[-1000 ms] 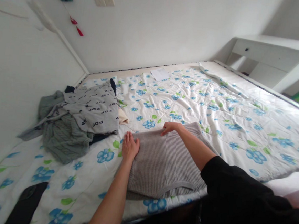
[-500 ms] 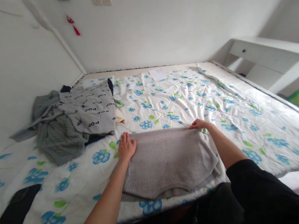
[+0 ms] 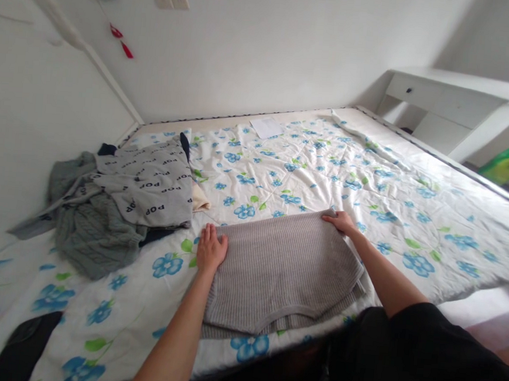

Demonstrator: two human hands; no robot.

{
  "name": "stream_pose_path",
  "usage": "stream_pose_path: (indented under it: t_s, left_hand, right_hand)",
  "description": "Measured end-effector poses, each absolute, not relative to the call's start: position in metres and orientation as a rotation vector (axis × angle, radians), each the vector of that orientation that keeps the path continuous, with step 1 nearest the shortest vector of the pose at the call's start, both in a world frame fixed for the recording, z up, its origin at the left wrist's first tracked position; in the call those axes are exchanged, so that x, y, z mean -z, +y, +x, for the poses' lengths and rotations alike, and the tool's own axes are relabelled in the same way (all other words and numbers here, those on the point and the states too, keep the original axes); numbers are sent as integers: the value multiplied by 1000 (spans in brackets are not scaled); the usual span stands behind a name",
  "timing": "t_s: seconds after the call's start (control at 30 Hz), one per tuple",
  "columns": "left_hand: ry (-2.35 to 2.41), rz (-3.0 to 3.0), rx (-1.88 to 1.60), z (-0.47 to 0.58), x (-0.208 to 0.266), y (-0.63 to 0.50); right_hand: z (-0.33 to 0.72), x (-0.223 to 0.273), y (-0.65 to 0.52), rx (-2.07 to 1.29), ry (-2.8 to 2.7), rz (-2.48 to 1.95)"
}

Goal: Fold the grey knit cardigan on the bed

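Observation:
A folded grey-beige ribbed knit sweater (image 3: 281,269) lies on the floral bedsheet in front of me, its curved neckline toward my body. My left hand (image 3: 211,249) rests flat at the sweater's far left corner, fingers stretched out and touching the knit. At the far right corner, my right hand (image 3: 341,222) pinches the sweater's edge, with the thumb on top of the fabric; the other fingertips are partly hidden. Left of the sweater is a loose heap with a grey top printed "POP" (image 3: 149,185) over a grey-green cable-knit garment (image 3: 98,243).
The white sheet with blue flowers (image 3: 263,197) covers the bed. A black phone (image 3: 26,346) lies at the near left, and a sheet of paper (image 3: 266,128) near the wall. A white desk (image 3: 446,103) stands beyond the bed's right edge.
My right hand has shifted slightly at the far right corner, its thumb now lying over the knit and the corner showing beyond it. My left hand stays flat. The view has moved a little.

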State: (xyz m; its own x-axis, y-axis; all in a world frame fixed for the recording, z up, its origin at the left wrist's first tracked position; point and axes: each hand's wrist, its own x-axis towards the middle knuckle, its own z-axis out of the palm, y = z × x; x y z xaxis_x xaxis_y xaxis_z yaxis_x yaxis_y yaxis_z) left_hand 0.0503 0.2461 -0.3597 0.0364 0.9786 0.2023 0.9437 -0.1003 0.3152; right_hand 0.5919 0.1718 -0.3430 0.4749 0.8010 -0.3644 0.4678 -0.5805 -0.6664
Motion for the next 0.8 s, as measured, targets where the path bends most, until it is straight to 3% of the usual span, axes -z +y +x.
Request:
stream_pose_path:
  t_s: [0.2,0.33,0.53,0.67,0.8]
  left_hand:
    - [2015,2144,-560,45,361,257]
    - [1909,2031,-429,26,353,271]
    - [1784,2242,-362,-10,342,244]
    - [1863,2234,-361,-31,337,213]
    - [1922,2095,-596,-40,327,181]
  right_hand:
    - [562,327,160,-481,-1292,-2430]
    - [518,313,148,-216,-1632,-2290]
    - [487,322,119,-429,-2053,-2072]
    - [515,329,100,-580,-1773,-2227]
    - [546,325,74,-800,-1402,-2093]
